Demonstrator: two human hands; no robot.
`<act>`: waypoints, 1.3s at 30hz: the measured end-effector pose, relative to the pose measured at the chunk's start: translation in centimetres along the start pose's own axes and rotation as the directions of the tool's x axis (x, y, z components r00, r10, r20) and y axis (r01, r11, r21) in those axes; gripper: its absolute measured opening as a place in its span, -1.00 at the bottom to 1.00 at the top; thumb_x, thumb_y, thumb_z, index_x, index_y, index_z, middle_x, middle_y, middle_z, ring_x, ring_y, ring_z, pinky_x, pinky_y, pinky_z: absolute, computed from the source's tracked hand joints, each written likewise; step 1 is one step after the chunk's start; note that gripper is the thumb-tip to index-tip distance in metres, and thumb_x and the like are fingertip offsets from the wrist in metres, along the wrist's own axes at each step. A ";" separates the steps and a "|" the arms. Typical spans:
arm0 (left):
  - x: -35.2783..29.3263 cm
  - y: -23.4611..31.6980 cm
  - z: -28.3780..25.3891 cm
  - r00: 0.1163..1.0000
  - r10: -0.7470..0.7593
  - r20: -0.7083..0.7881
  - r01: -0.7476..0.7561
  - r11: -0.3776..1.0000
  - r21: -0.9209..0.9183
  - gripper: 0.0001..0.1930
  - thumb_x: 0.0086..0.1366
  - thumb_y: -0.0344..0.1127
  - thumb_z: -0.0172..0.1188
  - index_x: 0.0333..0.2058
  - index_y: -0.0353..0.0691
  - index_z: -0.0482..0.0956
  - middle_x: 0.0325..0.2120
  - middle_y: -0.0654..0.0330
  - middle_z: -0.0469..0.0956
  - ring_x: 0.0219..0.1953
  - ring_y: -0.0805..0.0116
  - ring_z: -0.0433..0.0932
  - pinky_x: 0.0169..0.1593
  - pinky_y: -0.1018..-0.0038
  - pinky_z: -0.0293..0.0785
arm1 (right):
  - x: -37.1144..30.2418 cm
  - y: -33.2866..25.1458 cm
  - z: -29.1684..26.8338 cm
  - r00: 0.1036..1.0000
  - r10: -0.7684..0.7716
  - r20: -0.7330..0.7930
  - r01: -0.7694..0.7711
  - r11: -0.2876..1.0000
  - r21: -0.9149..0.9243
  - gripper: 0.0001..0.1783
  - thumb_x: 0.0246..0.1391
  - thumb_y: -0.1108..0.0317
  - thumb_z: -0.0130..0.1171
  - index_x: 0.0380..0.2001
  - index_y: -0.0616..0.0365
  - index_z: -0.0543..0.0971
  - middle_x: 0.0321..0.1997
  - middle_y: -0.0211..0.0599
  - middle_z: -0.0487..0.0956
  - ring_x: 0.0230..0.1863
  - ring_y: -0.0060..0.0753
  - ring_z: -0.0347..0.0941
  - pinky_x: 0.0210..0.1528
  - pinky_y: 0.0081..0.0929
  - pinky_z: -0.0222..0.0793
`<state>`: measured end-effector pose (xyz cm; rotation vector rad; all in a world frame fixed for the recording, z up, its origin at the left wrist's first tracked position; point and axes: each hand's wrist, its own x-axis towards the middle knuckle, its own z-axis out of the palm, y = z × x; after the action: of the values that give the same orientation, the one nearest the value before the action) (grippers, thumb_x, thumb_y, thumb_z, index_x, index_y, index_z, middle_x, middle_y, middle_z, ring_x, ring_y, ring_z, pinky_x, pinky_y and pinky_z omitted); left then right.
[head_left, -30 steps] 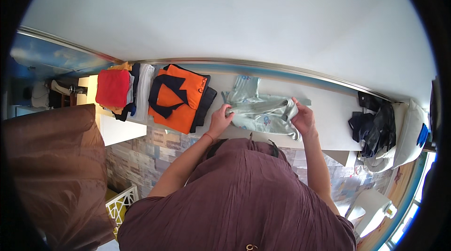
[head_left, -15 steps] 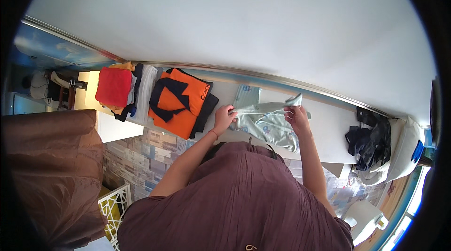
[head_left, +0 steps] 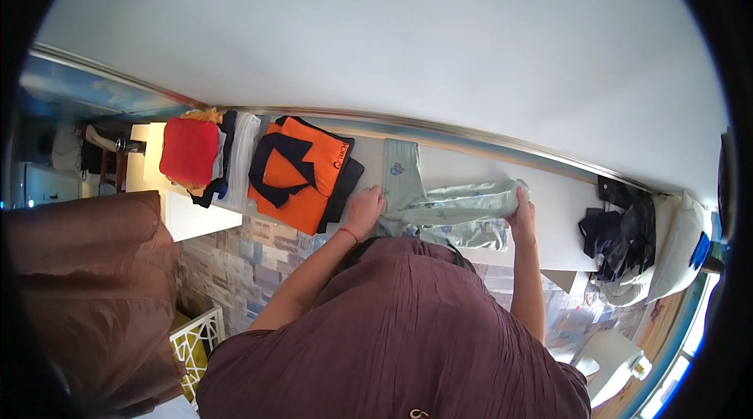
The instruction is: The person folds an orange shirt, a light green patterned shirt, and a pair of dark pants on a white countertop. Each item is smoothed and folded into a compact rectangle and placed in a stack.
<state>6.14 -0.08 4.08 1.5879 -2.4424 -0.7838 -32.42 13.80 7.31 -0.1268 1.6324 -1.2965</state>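
Observation:
A pale green garment point(head_left: 401, 192) with small printed figures lies on the long white surface in front of me. One long narrow part of it points away from me, and two others stretch to the right, one nearer me than the other. My left hand point(head_left: 365, 213) is closed on the garment's left edge, its fingertips partly hidden. At the right, my right hand point(head_left: 522, 217) grips the end of the farther stretched part, thumb on top. The nearer part lies loose below it. Whether this is a top or trousers, I cannot tell.
Left of the garment lies a folded orange and navy shirt point(head_left: 302, 176) on dark cloth. Beyond it are white folded cloth point(head_left: 241, 159) and a red folded garment point(head_left: 189, 151) on a stack. Crumpled black clothing point(head_left: 623, 227) and a white pillow point(head_left: 679, 246) are at the right.
The bunched garment now lies flatter, with its parts drawn out to the right. My right hand has moved right and nearer me; my left hand has shifted slightly left and nearer.

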 end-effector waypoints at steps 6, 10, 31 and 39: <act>2.7 0.3 1.4 0.968 0.148 0.205 -0.164 0.985 0.062 -0.75 0.24 -0.14 0.28 -0.30 -0.18 0.52 -0.48 0.05 0.62 -0.30 0.05 0.65 -0.29 0.13 0.54 | -1.3 2.8 -6.5 0.900 -0.245 -0.359 -0.007 0.817 -0.576 -0.37 0.12 -0.07 0.28 -0.05 0.36 0.56 -0.32 -0.20 0.59 -0.24 -0.22 0.54 -0.15 -0.23 0.48; 3.0 -0.7 3.2 0.966 0.112 0.233 -0.076 0.985 -0.156 -0.83 0.26 -0.20 0.26 -0.29 -0.12 0.55 -0.52 0.10 0.61 -0.33 0.04 0.65 -0.26 0.14 0.54 | -5.0 3.2 -3.2 0.675 -0.720 -0.159 0.038 0.249 -0.968 -0.25 -0.17 0.26 0.48 0.12 0.24 0.44 0.09 0.02 0.50 0.11 0.09 0.41 0.12 -0.08 0.36; 3.7 -1.7 -1.8 0.722 0.638 0.267 -0.663 0.748 0.008 -0.76 0.10 -0.40 0.27 -0.21 -0.06 0.66 0.17 0.14 0.38 -0.04 0.09 0.57 0.08 0.16 0.41 | -6.1 4.3 13.4 0.630 -0.532 0.566 0.771 0.340 -0.538 -0.69 -0.01 0.29 0.41 -0.27 0.20 0.56 -0.31 -0.12 0.62 -0.21 0.04 0.55 -0.17 -0.16 0.44; 7.9 7.7 -10.6 0.813 0.525 0.250 -0.144 0.599 -0.787 -0.67 0.32 -0.06 0.33 -0.31 -0.25 0.57 -0.58 0.33 0.31 -0.51 0.61 0.17 -0.44 0.59 0.15 | -14.9 -8.4 8.5 0.768 -0.639 0.043 0.568 0.649 -0.506 -0.81 0.16 0.38 0.30 -0.28 0.17 0.48 -0.64 -0.50 0.40 -0.54 -0.75 0.24 -0.54 -0.61 0.15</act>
<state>0.30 -8.33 15.53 0.6120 -2.0654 -1.9268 -22.78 13.66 23.87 -1.0061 2.1218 -1.3462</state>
